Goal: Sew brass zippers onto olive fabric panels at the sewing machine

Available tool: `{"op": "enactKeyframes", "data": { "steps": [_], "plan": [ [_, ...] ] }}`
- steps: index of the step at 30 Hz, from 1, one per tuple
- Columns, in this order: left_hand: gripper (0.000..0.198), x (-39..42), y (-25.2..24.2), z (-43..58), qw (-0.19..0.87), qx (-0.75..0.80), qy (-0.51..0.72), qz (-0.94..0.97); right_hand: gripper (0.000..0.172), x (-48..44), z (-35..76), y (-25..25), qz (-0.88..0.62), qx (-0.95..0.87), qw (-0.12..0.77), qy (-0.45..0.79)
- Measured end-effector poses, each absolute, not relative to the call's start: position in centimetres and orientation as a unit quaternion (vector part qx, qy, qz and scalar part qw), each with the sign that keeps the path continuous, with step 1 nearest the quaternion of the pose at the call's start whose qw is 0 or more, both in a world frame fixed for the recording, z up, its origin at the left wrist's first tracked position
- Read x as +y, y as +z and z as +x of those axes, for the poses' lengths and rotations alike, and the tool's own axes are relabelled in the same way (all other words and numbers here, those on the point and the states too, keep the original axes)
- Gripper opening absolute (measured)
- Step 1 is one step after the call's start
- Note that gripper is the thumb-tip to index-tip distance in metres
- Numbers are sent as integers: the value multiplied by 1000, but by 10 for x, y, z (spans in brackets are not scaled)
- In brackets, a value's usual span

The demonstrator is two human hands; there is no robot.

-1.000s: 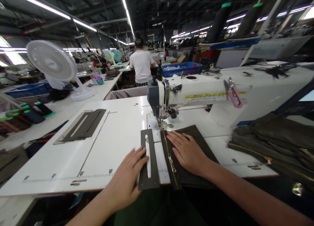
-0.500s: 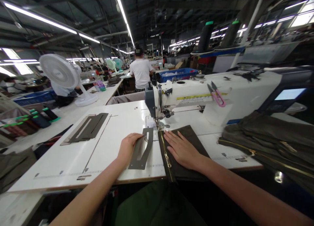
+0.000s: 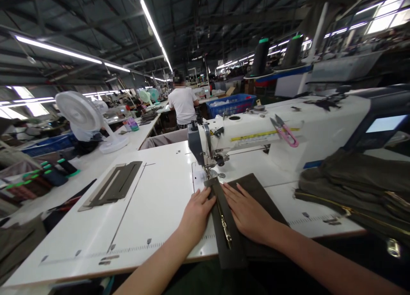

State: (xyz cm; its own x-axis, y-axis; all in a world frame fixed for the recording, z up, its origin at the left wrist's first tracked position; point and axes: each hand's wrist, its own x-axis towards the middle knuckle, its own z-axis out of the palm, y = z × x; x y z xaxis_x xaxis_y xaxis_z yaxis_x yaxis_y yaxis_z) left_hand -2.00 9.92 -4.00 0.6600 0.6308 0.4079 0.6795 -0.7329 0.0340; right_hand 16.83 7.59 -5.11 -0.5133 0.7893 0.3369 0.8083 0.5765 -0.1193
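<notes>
A slotted dark grey-green strip (image 3: 235, 254) lies lengthwise over a zipper. The gold zipper (image 3: 221, 211) with its pull (image 3: 226, 232) shows through the slot. My left hand (image 3: 197, 214) rests along the strip's left edge, fingers stretched out and fingertips on it. On the right, my right hand (image 3: 248, 209) lies flat, fingers extended, on the strip's right side and the dark fabric panel (image 3: 265, 199). The strip's far end sits just in front of the presser foot (image 3: 209, 172) of the sewing machine (image 3: 256, 132).
More slotted strips (image 3: 118, 182) lie stacked on the left of the white table (image 3: 160, 201). Dark fabric with a zipper (image 3: 352, 188) is heaped at right. Pink-handled snips (image 3: 285, 130) rest on the machine. A fan (image 3: 80, 111) and thread cones (image 3: 53, 175) stand left; a person (image 3: 183, 103) is ahead.
My left hand has moved right with the slotted strip, which now lies over the zipper instead of beside it. My right hand stays flat on the panel. The view has shifted slightly.
</notes>
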Motion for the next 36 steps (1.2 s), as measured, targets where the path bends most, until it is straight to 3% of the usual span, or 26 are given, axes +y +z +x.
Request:
{"op": "enactKeyframes", "data": {
  "steps": [10,15,27,36],
  "plan": [
    [32,100,-28,-20,84,-328,-131,-932,48,77,161,-47,-489,-844,220,-4],
    [32,105,-33,-24,133,-300,-157,-932,47,79,157,-45,-496,-840,219,4],
    [37,117,-41,-37,115,-300,-154,-934,48,79,164,-30,-496,-827,242,103],
    [35,116,-33,-26,126,-286,-144,-939,53,80,167,-36,-471,-846,239,74]
  ]
}}
